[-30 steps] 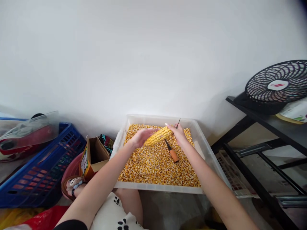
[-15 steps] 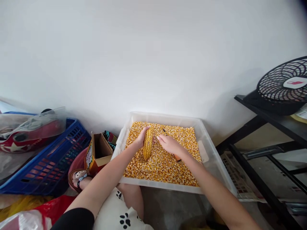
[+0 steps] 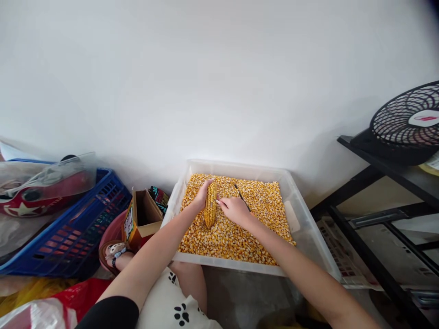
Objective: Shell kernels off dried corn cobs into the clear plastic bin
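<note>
Since half a second ago the right hand [image 3: 236, 211] has slid closer to the cob, and the thin dark tool blade [image 3: 241, 195] now pokes out behind its knuckles. At far left sits a blue lattice basket [image 3: 68, 228], then a small open cardboard box [image 3: 142, 219]. Next, the left hand [image 3: 202, 194] has its grip closed round the corn cob [image 3: 210, 210], which stands nearly upright with its lower end in the loose kernels [image 3: 240, 237] of the clear plastic tray [image 3: 308, 237]. The right hand's grip looks closed on the tool, though its handle is hidden, so I cannot be sure. Bracing the cob firmly against the kernel bed should keep it from rolling. The cob is bumpy and tapered; the kernels are dry, hard and golden. A black fan [image 3: 404, 123] rests on a shelf at right.
</note>
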Motion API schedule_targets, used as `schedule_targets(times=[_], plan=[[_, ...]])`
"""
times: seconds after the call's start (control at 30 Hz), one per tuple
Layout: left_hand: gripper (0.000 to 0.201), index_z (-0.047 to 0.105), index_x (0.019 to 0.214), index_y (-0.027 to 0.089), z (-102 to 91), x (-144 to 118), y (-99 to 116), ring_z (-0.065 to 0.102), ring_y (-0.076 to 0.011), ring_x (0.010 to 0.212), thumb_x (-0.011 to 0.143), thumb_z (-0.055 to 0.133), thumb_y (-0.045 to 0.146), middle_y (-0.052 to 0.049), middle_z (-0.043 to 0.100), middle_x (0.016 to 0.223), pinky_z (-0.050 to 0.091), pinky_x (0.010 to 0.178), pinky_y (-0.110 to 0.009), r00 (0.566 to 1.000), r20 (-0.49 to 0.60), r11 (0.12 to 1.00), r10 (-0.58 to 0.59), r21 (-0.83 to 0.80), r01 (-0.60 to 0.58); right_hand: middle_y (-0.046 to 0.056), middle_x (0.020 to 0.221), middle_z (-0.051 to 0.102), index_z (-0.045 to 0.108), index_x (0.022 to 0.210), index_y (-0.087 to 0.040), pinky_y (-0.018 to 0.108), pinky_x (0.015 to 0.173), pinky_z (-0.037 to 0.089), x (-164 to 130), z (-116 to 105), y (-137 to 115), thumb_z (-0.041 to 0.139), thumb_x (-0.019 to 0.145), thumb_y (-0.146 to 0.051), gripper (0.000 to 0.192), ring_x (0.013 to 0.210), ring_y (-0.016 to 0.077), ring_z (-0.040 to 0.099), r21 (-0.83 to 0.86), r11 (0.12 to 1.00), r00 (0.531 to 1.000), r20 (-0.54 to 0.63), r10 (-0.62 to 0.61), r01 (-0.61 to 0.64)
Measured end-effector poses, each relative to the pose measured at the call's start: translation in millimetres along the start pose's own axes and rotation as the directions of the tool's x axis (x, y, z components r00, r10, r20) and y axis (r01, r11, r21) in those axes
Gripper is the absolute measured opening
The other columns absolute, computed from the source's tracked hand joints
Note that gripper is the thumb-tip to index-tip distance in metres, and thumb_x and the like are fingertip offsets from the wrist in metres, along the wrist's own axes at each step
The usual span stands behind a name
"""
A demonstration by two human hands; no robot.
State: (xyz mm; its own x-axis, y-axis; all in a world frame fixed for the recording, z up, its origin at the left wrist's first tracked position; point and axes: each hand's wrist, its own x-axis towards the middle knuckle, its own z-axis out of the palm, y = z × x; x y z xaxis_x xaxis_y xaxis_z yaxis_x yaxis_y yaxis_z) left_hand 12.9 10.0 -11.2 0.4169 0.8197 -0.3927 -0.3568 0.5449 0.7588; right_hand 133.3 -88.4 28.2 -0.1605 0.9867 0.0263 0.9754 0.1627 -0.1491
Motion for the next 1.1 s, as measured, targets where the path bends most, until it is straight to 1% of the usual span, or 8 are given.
schedule_targets(times=[0.2, 0.47, 0.67, 0.73, 0.83, 0.93, 1.0, 1.1], plan=[[0.033, 0.061, 0.082, 0.013, 1.9, -1.5, 0.2, 0.059, -0.0163, 0.049, 0.075, 0.051, 0.043, -0.003, 0.059, 0.052, 0.048, 0.049, -0.026, 0.999, 0.035, 1.000, 0.007, -0.014, -0.007, 0.006, 0.086, 0.071, 0.067, 0.096, -0.021, 0.025, 0.065, 0.039, 0.1, -0.8, -1.1, 0.032, 0.094, -0.036, 0.038, 0.076, 0.0179, 0.065, -0.026, 1.000, 1.000, -0.005, -0.013, 0.013], [0.028, 0.062, 0.080, 0.014, 3.0, 1.2, -2.2, 0.060, -0.0176, 0.053, 0.073, 0.054, 0.040, -0.003, 0.061, 0.054, 0.049, 0.053, -0.027, 0.997, 0.007, 0.997, 0.077, 0.010, -0.077, 0.009, 0.093, 0.070, 0.066, 0.095, -0.017, 0.026, 0.072, 0.042, -1.0, -1.9, -9.3, 0.032, 0.094, -0.027, 0.035, 0.083, 0.0185, 0.064, -0.085, 0.996, 0.999, -0.006, -0.039, 0.039], [0.026, 0.060, 0.078, 0.016, 5.7, -2.5, -4.9, 0.058, -0.0181, 0.052, 0.073, 0.055, 0.042, 0.000, 0.056, 0.049, 0.048, 0.056, -0.029, 0.989, -0.007, 0.983, 0.146, 0.112, -0.144, 0.010, 0.086, 0.070, 0.065, 0.096, -0.016, 0.027, 0.069, 0.044, -0.8, -4.7, -8.7, 0.033, 0.093, -0.029, 0.035, 0.078, 0.0199, 0.065, -0.077, 0.997, 0.999, 0.042, -0.013, 0.016], [0.024, 0.059, 0.078, 0.017, 7.5, -2.9, -7.0, 0.058, -0.0187, 0.055, 0.073, 0.056, 0.040, 0.001, 0.055, 0.050, 0.048, 0.059, -0.030, 0.977, -0.047, 0.966, 0.206, 0.171, -0.195, 0.012, 0.087, 0.070, 0.065, 0.097, -0.015, 0.027, 0.070, 0.044, -2.2, -5.1, -8.8, 0.032, 0.094, -0.027, 0.035, 0.080, 0.0204, 0.066, -0.082, 0.996, 0.998, 0.066, -0.023, 0.028], [0.020, 0.060, 0.075, 0.018, 11.0, -2.9, -10.4, 0.060, -0.0210, 0.068, 0.072, 0.056, 0.037, -0.001, 0.059, 0.056, 0.048, 0.067, -0.030, 0.947, -0.099, 0.925, 0.305, 0.266, -0.270, 0.016, 0.093, 0.069, 0.062, 0.104, -0.010, 0.028, 0.072, 0.045, -5.3, -2.9, -11.3, 0.032, 0.092, -0.018, 0.034, 0.084, 0.0218, 0.065, -0.136, 0.987, 0.992, 0.106, -0.071, 0.085], [0.021, 0.060, 0.069, 0.017, 14.0, -4.2, -12.8, 0.058, -0.0231, 0.083, 0.071, 0.056, 0.037, -0.003, 0.064, 0.068, 0.045, 0.075, -0.030, 0.913, -0.097, 0.865, 0.395, 0.374, -0.334, 0.019, 0.099, 0.067, 0.060, 0.106, -0.007, 0.029, 0.074, 0.046, -5.9, 0.7, -13.7, 0.034, 0.089, -0.011, 0.031, 0.088, 0.0229, 0.064, -0.182, 0.972, 0.984, 0.132, -0.123, 0.146], [0.023, 0.060, 0.068, 0.017, 14.8, -5.9, -12.8, 0.057, -0.0235, 0.087, 0.070, 0.056, 0.039, -0.004, 0.065, 0.074, 0.043, 0.078, -0.029, 0.901, -0.104, 0.841, 0.421, 0.416, -0.345, 0.018, 0.097, 0.067, 0.062, 0.101, -0.008, 0.029, 0.073, 0.045, -3.6, 1.2, -13.4, 0.034, 0.090, -0.012, 0.031, 0.086, 0.0230, 0.065, -0.180, 0.972, 0.983, 0.137, -0.124, 0.148], [0.025, 0.060, 0.069, 0.016, 14.2, -8.1, -10.3, 0.056, -0.0229, 0.084, 0.071, 0.053, 0.040, -0.004, 0.065, 0.073, 0.043, 0.077, -0.030, 0.904, -0.110, 0.845, 0.414, 0.415, -0.337, 0.015, 0.091, 0.069, 0.065, 0.094, -0.012, 0.029, 0.071, 0.045, 2.3, -2.1, -9.1, 0.033, 0.092, -0.019, 0.033, 0.081, 0.0224, 0.065, -0.148, 0.976, 0.980, 0.145, -0.138, 0.159]])
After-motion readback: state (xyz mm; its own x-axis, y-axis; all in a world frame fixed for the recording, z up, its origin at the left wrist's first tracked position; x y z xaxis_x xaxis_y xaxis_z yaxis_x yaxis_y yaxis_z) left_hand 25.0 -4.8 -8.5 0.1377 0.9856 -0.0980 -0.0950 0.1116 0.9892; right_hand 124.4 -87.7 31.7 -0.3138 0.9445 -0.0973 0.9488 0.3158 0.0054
